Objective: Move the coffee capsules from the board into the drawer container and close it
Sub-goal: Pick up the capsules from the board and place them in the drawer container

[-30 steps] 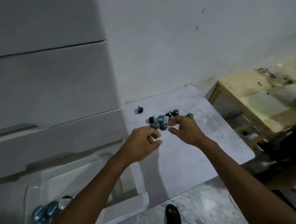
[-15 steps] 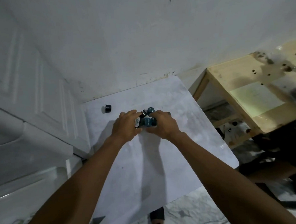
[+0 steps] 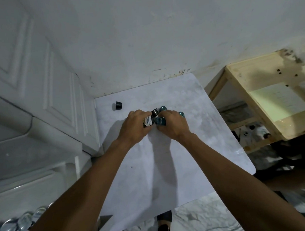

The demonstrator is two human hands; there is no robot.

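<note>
On the pale marble-look board [image 3: 168,158], both hands close around a small cluster of teal and black coffee capsules [image 3: 159,121]. My left hand [image 3: 133,127] grips capsules with a white foil lid showing. My right hand [image 3: 173,125] holds teal ones; another teal capsule [image 3: 181,114] pokes out behind its knuckles. One black capsule [image 3: 118,105] lies apart at the board's far left corner. The drawer container [image 3: 28,189] is open at lower left, with several silver-lidded capsules [image 3: 14,228] in it.
A white drawer unit [image 3: 41,96] stands left of the board against the wall. A stained wooden table [image 3: 271,98] sits to the right, with clutter beneath it. A dark shoe [image 3: 164,227] shows below the board's near edge.
A second ago the hands were open above the scattered capsules. They have since come together and closed on the cluster. The view has also swung right, away from the drawer.
</note>
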